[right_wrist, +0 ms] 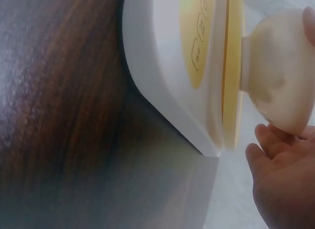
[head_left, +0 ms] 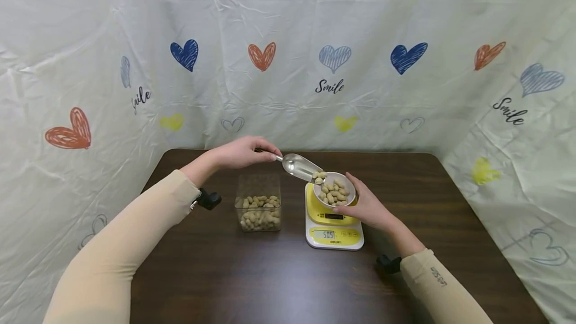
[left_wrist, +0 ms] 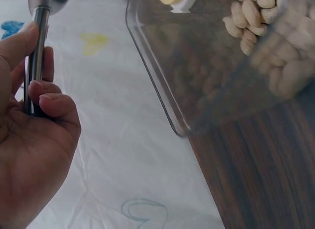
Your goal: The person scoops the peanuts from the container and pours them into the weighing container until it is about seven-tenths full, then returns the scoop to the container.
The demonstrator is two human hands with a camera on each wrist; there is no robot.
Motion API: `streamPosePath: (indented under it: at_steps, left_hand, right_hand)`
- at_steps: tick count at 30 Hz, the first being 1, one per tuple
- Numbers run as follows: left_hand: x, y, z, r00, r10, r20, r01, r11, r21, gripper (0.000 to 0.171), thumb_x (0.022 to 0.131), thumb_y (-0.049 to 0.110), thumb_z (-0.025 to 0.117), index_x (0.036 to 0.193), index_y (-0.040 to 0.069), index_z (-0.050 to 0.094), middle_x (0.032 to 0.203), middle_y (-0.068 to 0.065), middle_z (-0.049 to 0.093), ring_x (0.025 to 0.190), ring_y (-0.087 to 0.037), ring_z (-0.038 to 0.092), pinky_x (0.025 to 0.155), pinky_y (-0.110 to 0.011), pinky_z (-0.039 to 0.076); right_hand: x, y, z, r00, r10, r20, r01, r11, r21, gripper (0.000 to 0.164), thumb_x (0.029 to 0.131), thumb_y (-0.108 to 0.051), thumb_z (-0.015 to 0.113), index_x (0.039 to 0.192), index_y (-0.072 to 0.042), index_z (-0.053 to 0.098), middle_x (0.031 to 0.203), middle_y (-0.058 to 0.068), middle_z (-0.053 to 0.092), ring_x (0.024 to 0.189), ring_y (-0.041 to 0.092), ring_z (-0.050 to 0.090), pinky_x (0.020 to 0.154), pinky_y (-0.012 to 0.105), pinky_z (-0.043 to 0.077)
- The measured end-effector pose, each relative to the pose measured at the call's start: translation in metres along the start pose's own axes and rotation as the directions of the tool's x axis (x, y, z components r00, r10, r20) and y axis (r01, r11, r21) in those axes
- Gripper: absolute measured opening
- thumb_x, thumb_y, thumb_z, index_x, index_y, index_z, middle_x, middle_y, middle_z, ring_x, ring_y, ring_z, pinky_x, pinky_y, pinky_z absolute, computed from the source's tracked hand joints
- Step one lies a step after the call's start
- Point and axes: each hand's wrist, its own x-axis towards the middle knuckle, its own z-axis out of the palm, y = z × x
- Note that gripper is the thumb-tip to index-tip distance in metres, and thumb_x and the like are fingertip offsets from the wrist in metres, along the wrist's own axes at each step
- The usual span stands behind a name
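Observation:
My left hand [head_left: 247, 153] grips the handle of a metal scoop [head_left: 299, 165], whose lip tilts down at the rim of a white bowl [head_left: 318, 197]. A few peanuts [head_left: 319, 176] lie at the scoop's mouth. More unshelled peanuts [head_left: 334, 193] fill the lower part of the bowl. Its foot rests on the yellow plate of a kitchen scale [head_left: 335, 239], seen sideways in the right wrist view. From the right, my right hand [head_left: 366, 205] holds the bowl [right_wrist: 280, 66] between thumb and fingers. Digits show on the scale's display [head_left: 325, 234].
A clear plastic box [head_left: 258, 219], partly filled with peanuts, stands left of the scale on the dark wooden table [head_left: 279, 284]. Behind the table hangs a white cloth [head_left: 288, 114] printed with hearts. Black wrist cameras are strapped at both sleeves.

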Motion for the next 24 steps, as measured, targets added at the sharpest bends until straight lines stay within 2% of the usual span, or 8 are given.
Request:
streamPosePath:
  at_steps: [6,15,20,24]
  left_hand:
    - [0.017,0.005,0.005,1.000,0.015,0.011,-0.015,0.999,0.028,0.022,0.103,0.032,0.064,0.121,0.024,0.076,0.126,0.005,0.066,0.121,-0.013,0.057,0.102,-0.038,0.045]
    - [0.035,0.009,0.015,1.000,0.006,0.008,-0.007,0.994,0.106,0.023,0.105,0.026,0.062,0.121,0.016,0.076,0.123,0.001,0.070,0.118,-0.017,0.060,0.101,-0.038,0.045]
    - [0.038,0.014,0.019,0.999,-0.020,-0.034,0.026,0.984,0.177,0.024,0.105,0.023,0.060,0.122,0.013,0.075,0.122,-0.006,0.064,0.113,-0.023,0.056,0.097,-0.041,0.044]
    - [0.040,0.016,0.022,0.997,0.008,-0.073,0.009,0.971,0.240,0.024,0.105,0.022,0.061,0.122,0.012,0.076,0.113,-0.008,0.057,0.099,-0.023,0.053,0.089,-0.040,0.044]
  right_hand:
    - [0.001,0.000,0.002,1.000,0.018,0.002,-0.018,1.000,0.013,0.120,0.078,-0.046,0.089,0.165,-0.013,0.014,0.165,0.019,0.021,0.148,0.039,0.025,0.115,0.064,0.024]
    - [0.000,-0.002,0.002,1.000,0.004,0.002,-0.004,1.000,0.024,0.120,0.078,-0.044,0.090,0.165,-0.010,0.015,0.165,0.020,0.020,0.149,0.040,0.023,0.115,0.065,0.022]
    - [-0.001,-0.001,0.001,1.000,0.002,-0.002,-0.002,0.999,0.038,0.120,0.077,-0.043,0.091,0.165,-0.010,0.016,0.164,0.020,0.021,0.148,0.039,0.024,0.115,0.064,0.023]
    - [-0.002,0.001,0.000,1.000,0.007,-0.001,-0.007,0.999,0.050,0.120,0.078,-0.042,0.091,0.165,-0.011,0.015,0.164,0.020,0.021,0.148,0.039,0.025,0.115,0.064,0.023]
